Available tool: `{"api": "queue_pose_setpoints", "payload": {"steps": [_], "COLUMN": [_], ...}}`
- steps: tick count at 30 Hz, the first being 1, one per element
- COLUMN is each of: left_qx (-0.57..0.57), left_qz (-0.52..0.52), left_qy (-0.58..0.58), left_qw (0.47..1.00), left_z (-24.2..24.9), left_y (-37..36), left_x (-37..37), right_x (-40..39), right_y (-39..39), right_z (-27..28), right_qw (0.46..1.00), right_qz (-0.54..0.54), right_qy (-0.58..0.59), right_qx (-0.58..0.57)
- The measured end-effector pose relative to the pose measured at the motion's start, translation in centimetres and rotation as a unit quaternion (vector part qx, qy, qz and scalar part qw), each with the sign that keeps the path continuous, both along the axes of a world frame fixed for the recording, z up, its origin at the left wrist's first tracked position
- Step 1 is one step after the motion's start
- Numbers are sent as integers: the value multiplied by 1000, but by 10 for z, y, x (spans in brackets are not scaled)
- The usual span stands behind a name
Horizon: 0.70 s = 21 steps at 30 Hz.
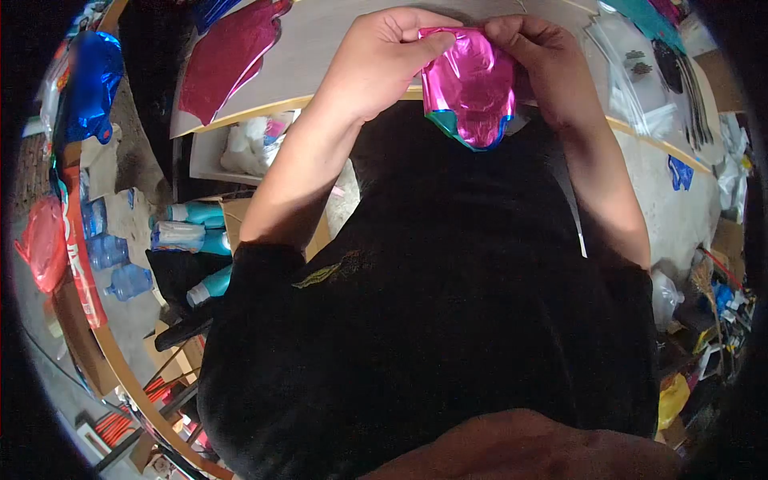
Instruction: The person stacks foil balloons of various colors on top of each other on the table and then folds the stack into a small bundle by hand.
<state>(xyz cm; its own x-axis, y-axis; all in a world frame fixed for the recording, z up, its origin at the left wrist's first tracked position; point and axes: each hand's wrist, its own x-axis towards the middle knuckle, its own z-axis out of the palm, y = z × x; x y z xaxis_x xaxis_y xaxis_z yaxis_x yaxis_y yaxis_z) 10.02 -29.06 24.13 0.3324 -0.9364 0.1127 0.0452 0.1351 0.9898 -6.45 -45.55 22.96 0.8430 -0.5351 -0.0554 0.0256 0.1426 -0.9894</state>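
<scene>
A shiny pink foil balloon [470, 80], deflated, with green and blue at its lower edge, hangs between my hands at the near edge of the table. My left hand [392, 50] pinches its upper left corner between thumb and fingers. At its upper right, my right hand [540, 50] is closed on the top edge, partly in shadow. Left of my left hand, a flat dark-pink foil piece [228, 64] lies on the table [320, 60]. Clear plastic bags [632, 76] lie to the right of my right hand.
Teal foil [648, 24] sits at the table's far right. Blue foil [96, 88] is at the far left. Below the table are a drawer [210, 156] holding white material, teal bottles [204, 214] and blue plastic jugs [128, 282]. A yellow bag [674, 398] lies at lower right.
</scene>
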Motion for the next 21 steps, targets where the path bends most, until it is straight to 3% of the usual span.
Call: {"api": "queue_pose_setpoints", "payload": {"steps": [4, 7, 8, 11, 16, 18, 21], "left_qx": [30, 39, 50, 47, 50, 47, 27], "left_qz": [-11, -12, -11, 43, 16, 15, 0], "left_qy": [66, 108, 143, 105, 77, 68, 132], "left_qw": [997, 993, 988, 992, 996, 996, 991], "left_z": [0, 6, 8, 1, -15, -12, -4], "left_y": [3, 5, 5, -2, -6, -4, -1], "left_x": [0, -1, -2, -7, 4, 5, 4], "right_x": [-3, -2, 0, -1, -1, -3, -8], "right_y": [2, 9, 10, 14, 12, 16, 4], "right_z": [4, 6, 3, 4, 0, 11, -2], "right_qw": [997, 999, 996, 988, 983, 994, 999], "right_qz": [-13, -27, -48, -74, -86, -31, -30], "right_qy": [46, 18, -1, -11, -48, -104, -6], "right_qx": [-54, -24, -78, -138, -157, 31, 33]}}
